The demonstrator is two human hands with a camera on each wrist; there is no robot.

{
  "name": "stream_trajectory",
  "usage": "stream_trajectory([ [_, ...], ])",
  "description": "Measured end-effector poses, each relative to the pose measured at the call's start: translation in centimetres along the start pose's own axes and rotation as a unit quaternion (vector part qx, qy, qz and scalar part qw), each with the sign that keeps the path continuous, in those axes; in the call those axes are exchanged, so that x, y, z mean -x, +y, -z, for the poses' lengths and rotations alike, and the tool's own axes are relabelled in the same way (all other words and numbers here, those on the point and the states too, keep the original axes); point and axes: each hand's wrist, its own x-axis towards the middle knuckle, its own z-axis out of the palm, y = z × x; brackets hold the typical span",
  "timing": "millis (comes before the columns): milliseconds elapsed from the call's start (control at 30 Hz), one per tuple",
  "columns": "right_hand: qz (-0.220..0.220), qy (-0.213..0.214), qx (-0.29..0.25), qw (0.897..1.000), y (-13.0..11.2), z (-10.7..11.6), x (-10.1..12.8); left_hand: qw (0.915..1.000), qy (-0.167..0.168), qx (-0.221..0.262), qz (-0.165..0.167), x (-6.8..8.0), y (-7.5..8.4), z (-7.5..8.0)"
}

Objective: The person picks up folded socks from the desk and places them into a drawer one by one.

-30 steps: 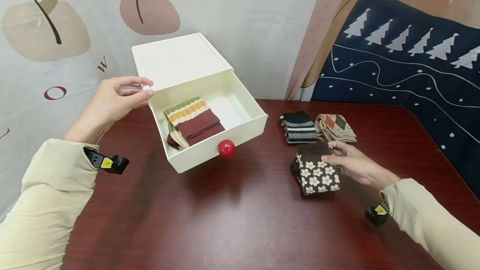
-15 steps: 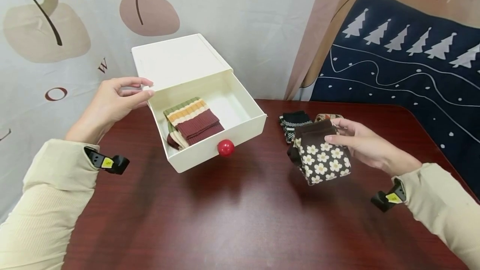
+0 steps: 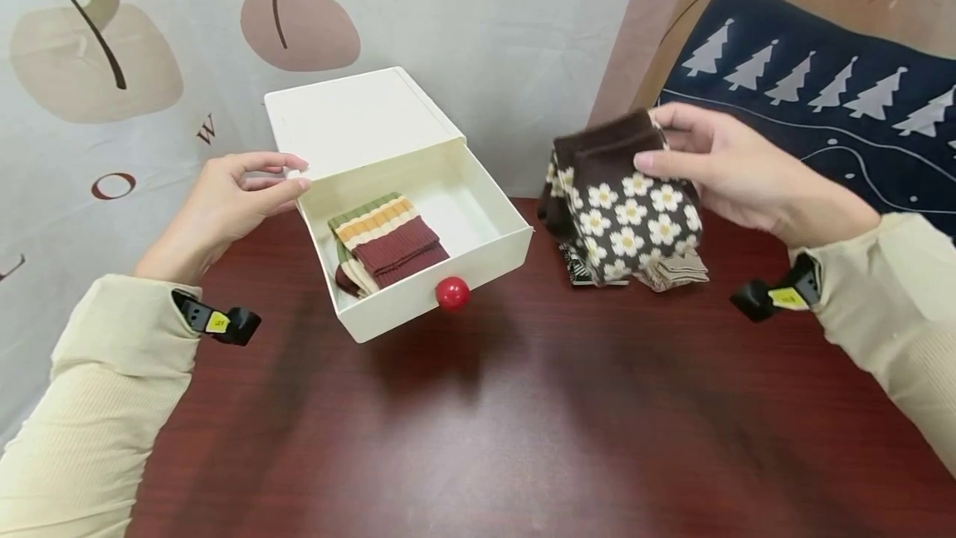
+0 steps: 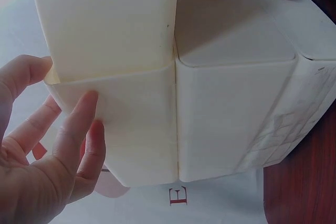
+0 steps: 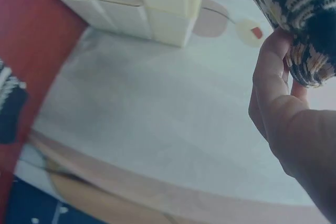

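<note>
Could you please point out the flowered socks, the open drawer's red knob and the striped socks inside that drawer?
Flowered socks (image 3: 626, 212): head view, on the flowered front.
Red knob (image 3: 452, 293): head view, middle of its round face.
Striped socks (image 3: 392, 246): head view, on the dark red section.

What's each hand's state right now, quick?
Left hand: open, fingers touching the white drawer unit.
Right hand: closed, holding the brown floral socks.
</note>
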Motion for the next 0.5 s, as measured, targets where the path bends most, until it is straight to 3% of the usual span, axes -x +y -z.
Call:
stream_trajectory([
  [233, 0.0, 0.037, 0.016, 0.999, -2.9, -2.6, -3.2, 0.9999, 0.009, 0.001, -0.008, -0.1, -0.5, 0.2],
  [500, -0.037, 0.012, 0.067, 0.997, -2.9, -6.0, -7.5, 0.9999, 0.01, 0.003, -0.011, 0.0, -0.4, 0.2],
])
